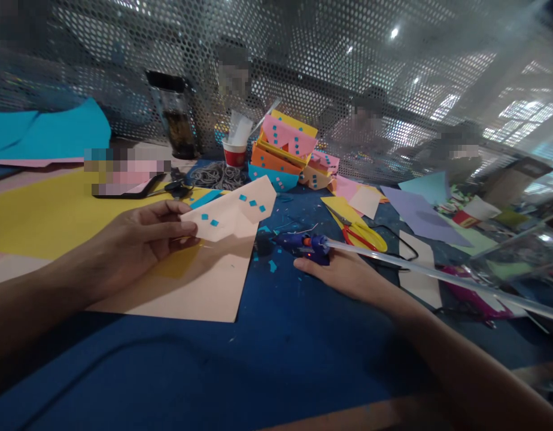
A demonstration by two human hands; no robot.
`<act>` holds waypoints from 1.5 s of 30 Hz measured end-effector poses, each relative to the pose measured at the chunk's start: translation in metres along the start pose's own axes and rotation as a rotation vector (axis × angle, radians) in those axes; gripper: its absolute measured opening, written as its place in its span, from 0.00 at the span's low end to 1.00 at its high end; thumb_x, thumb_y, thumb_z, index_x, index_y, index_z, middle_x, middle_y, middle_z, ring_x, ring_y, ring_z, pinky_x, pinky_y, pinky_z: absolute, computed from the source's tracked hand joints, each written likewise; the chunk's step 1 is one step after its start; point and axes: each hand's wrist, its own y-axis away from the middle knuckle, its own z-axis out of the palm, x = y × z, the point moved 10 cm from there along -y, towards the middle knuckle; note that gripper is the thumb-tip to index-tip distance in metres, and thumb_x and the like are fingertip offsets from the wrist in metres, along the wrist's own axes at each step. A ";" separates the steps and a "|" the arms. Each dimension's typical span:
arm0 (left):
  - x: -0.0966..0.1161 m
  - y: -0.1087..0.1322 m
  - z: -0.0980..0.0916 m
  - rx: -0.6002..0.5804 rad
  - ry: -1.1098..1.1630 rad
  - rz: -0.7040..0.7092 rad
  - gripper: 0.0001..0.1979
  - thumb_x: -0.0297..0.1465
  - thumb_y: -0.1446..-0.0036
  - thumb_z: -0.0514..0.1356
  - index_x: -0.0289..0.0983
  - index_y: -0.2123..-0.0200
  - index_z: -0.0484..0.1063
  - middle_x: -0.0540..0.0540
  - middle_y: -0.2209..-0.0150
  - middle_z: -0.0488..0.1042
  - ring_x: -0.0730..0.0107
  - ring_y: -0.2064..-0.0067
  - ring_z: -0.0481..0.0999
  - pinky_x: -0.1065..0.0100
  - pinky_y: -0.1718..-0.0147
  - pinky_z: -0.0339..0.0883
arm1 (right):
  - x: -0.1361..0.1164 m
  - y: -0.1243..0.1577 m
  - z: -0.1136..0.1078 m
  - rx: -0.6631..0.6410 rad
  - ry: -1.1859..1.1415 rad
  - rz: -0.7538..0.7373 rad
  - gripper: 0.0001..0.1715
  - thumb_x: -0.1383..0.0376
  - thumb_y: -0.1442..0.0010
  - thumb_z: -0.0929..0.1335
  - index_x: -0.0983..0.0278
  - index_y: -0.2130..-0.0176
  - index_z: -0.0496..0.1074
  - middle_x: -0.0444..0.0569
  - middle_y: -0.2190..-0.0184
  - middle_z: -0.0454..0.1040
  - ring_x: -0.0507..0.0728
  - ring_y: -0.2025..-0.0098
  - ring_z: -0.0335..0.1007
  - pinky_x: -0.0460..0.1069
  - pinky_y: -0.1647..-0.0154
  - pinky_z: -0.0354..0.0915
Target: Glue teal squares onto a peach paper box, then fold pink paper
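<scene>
My left hand (155,239) pinches the left end of a folded peach paper piece (229,212), which carries several small blue squares. It is held above a larger peach sheet (204,293) on the blue table. My right hand (334,269) is wrapped round a blue hot glue gun (306,244) with a small red light. A long clear glue stick (420,269) juts from its back end toward the right. The nozzle points left, near the peach piece but apart from it. Small blue paper scraps (272,266) lie on the table by the nozzle.
Yellow-handled scissors (366,233) lie right of the glue gun, near a black cord. Behind stand stacked coloured paper pieces (285,143), a red-and-white cup (235,152), grey cord (218,175) and a dark-lidded bottle (173,117). Yellow sheets (43,209) cover the left side.
</scene>
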 end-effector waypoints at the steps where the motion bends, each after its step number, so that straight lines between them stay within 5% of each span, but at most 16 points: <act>1: 0.000 0.000 0.001 -0.002 -0.005 0.000 0.19 0.23 0.60 0.78 0.36 0.65 0.76 0.49 0.73 0.79 0.73 0.71 0.80 0.78 0.69 0.79 | 0.000 0.000 0.000 -0.001 0.002 0.002 0.26 0.45 0.34 0.68 0.60 0.49 0.76 0.54 0.53 0.81 0.66 0.52 0.78 0.61 0.50 0.70; 13: -0.003 -0.003 -0.004 -0.036 -0.024 0.006 0.17 0.24 0.54 0.76 0.37 0.63 0.75 0.49 0.70 0.80 0.73 0.67 0.81 0.78 0.64 0.78 | 0.009 0.009 -0.008 0.092 -0.165 0.062 0.23 0.45 0.37 0.70 0.60 0.56 0.76 0.50 0.58 0.80 0.62 0.55 0.76 0.57 0.52 0.70; 25: 0.001 -0.003 0.004 -0.039 0.033 0.034 0.20 0.22 0.61 0.78 0.34 0.65 0.76 0.49 0.72 0.79 0.73 0.70 0.80 0.77 0.69 0.78 | -0.034 0.028 -0.003 0.015 -0.404 -0.085 0.18 0.50 0.36 0.72 0.59 0.64 0.66 0.40 0.71 0.68 0.51 0.72 0.64 0.46 0.72 0.61; 32: 0.003 0.004 0.011 -0.077 0.003 0.042 0.15 0.23 0.52 0.75 0.35 0.63 0.75 0.50 0.71 0.80 0.76 0.70 0.79 0.77 0.65 0.77 | -0.067 0.025 -0.005 0.167 -0.220 -0.315 0.13 0.54 0.35 0.70 0.60 0.65 0.69 0.47 0.62 0.72 0.55 0.62 0.69 0.51 0.63 0.65; 45: 0.001 0.004 0.011 -0.070 -0.050 0.044 0.18 0.25 0.55 0.77 0.37 0.64 0.74 0.50 0.72 0.78 0.74 0.70 0.77 0.77 0.69 0.72 | -0.092 0.018 0.006 0.259 0.123 -0.472 0.09 0.58 0.32 0.68 0.61 0.62 0.69 0.49 0.62 0.74 0.57 0.60 0.70 0.51 0.60 0.62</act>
